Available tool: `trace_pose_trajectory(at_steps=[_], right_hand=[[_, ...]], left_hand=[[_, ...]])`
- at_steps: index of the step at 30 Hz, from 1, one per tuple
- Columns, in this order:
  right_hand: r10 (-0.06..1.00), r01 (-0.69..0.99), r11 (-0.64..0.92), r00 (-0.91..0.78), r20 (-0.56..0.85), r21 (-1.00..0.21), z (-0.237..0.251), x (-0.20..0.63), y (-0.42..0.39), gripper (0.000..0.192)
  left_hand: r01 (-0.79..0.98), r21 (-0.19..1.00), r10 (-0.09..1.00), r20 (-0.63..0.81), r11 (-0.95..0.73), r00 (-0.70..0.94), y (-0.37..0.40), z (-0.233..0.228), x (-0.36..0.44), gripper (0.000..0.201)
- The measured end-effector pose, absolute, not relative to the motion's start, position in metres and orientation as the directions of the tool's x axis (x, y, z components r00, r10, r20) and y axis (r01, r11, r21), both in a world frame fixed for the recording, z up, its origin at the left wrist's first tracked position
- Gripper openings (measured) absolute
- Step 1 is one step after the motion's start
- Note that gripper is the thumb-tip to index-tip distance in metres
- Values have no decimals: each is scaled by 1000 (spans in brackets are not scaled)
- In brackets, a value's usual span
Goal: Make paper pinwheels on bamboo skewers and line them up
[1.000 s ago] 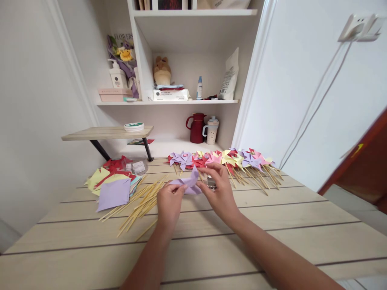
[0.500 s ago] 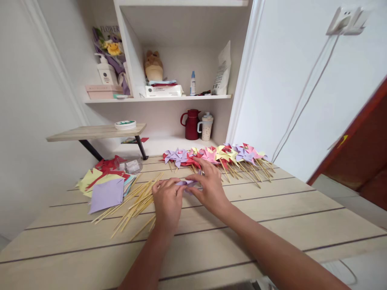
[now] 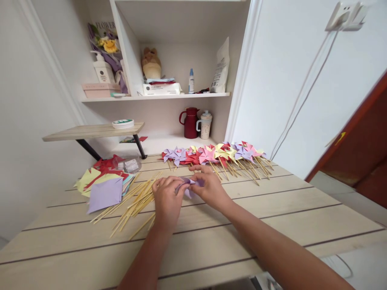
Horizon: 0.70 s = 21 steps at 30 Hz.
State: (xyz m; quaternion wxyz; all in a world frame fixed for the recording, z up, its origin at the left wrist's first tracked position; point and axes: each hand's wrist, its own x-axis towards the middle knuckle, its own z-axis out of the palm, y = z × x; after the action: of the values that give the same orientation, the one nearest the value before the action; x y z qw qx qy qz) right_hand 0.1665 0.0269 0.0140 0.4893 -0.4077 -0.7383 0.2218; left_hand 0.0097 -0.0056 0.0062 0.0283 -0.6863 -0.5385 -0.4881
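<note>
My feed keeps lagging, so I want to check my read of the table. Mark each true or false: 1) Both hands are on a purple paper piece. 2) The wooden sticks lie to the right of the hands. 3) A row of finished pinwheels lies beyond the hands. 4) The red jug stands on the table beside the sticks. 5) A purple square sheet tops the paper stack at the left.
1) True: the left hand and right hand pinch the purple paper piece.
2) False: the wooden sticks lie to their left.
3) True: the pinwheels lie there.
4) False: the red jug stands in the shelf alcove.
5) True: the purple square sheet lies on top.
</note>
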Motion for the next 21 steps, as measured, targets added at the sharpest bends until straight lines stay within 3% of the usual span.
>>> trace_pose_trajectory(at_steps=[1, 4, 8, 11, 15, 21], right_hand=[[850, 319, 527, -177, 496, -788, 15, 166, 27, 10], [924, 74, 361, -160, 346, -930, 18, 166, 27, 16], [967, -164, 160, -172, 188, -973, 21, 165, 28, 15], [976, -236, 101, -167, 143, -966, 23, 165, 28, 19], [973, -262, 101, -175, 150, -960, 23, 166, 27, 21], [962, -259, 110, -215, 168, -960, 19, 162, 25, 20]], left_hand=[[738, 531, 706, 700, -417, -104, -5, 7, 10, 8], [544, 712, 709, 650, -443, -273, -2, 6, 8, 47], [110, 926, 836, 373, -361, -402, 2, 4, 5, 81], [-119, 967, 938, 182, -225, -296, 0, 6, 7, 74], [-221, 966, 990, 118, -132, -74, -5, 12, 12, 48], [-216, 972, 989, 61, -90, -134, -4, 11, 12, 34]])
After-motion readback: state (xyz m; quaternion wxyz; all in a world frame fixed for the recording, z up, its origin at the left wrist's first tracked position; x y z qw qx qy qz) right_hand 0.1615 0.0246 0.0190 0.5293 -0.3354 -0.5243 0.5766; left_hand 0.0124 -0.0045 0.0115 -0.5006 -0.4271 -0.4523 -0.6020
